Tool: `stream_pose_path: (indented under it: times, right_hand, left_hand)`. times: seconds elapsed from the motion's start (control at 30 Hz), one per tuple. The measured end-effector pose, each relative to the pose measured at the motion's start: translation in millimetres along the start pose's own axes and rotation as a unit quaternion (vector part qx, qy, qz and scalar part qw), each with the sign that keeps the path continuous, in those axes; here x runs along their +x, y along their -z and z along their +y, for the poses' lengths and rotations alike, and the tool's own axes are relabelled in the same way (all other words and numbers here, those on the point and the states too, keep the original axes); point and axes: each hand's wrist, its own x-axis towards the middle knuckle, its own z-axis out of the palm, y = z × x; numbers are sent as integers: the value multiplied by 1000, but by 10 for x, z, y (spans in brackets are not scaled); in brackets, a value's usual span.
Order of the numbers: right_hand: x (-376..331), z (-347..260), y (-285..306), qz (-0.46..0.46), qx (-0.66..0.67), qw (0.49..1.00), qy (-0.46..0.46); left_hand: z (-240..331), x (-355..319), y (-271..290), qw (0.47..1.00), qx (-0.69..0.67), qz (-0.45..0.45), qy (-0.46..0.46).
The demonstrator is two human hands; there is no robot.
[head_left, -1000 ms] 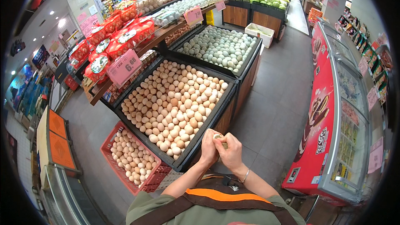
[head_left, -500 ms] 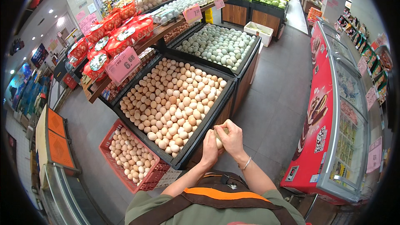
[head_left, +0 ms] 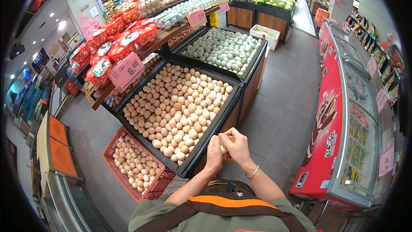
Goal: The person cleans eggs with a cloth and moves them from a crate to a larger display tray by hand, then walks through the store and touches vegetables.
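Just off the near right corner of the egg bin, my left hand and my right hand come together, both with fingers closed. Between them is a small pale beige thing, mostly covered by fingers, and I cannot make out its kind. A metal bangle circles my right wrist. Brown eggs fill the black-rimmed bin beside my hands. Pale green eggs lie in the bin behind it. More brown eggs sit in a red plastic crate on the floor at the left.
A wooden shelf above the bins carries red egg baskets, egg trays and pink price signs. On the right stands a long red chest freezer. A white box and a cabbage stand are farther back. Grey floor runs between.
My two hands have dropped slightly toward me, still together around the pale thing. The bins and crate look the same.
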Motion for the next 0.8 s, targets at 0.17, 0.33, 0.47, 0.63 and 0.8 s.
stream_pose_path:
  times: [0.17,0.33,0.47,0.63,0.8]
  right_hand:
    - [-184,39,-124,45,-41,991,116]
    - [-161,14,-46,38,-64,984,160]
    - [-68,104,-48,16,-8,995,98]
    - [-27,194,-20,-69,136,988,-37]
    - [-90,151,-37,-65,97,992,42]
  left_hand:
    - [-23,108,132,997,-59,3,40]
    - [58,117,74,979,-120,20,163]
    - [45,110,91,998,32,-27,-55]
    - [128,80,20,998,51,4,-26]
    - [157,107,102,996,-52,-33,66]
